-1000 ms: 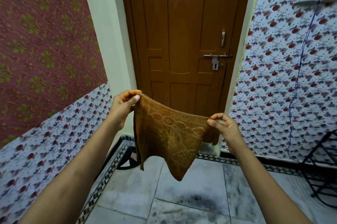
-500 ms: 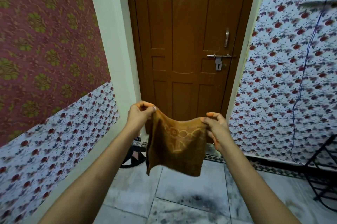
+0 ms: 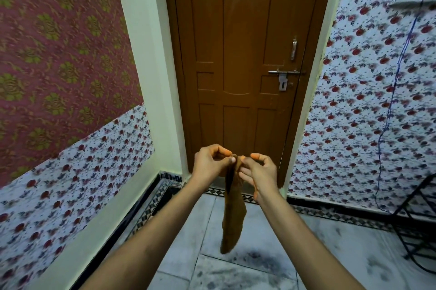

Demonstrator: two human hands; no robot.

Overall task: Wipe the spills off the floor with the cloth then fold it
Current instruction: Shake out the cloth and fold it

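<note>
The black rack (image 3: 415, 216) gets cut off at the right edge; the left wall's wallpaper (image 3: 59, 53) is blurred.

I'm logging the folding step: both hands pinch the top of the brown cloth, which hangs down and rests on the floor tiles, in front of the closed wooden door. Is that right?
Not quite. The head view shows the brown cloth hanging free in the air, its lower end clear of the floor tiles. The rest holds: the left hand and right hand pinch its top in front of the closed wooden door.
</note>
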